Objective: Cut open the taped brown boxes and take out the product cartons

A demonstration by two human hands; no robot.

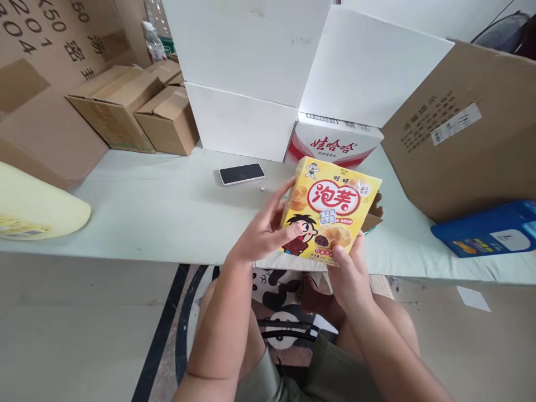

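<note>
A yellow snack box (335, 201) with red lettering and a cartoon child is held upright and tilted above the table's front edge. My left hand (262, 231) grips its left side, thumb across the front. My right hand (349, 273) holds its lower right corner from beneath, thumb on the front. Behind the box a small brown cardboard flap (374, 215) sticks out; what it belongs to is hidden.
On the pale green table (167, 206) lie a phone (242, 173) and a tiny object (263, 187). White boxes (251, 84) and a red-and-white carton (335, 144) stand behind. Brown cartons (138, 106) sit left, a large one (469, 134) right, with a blue package (489, 231).
</note>
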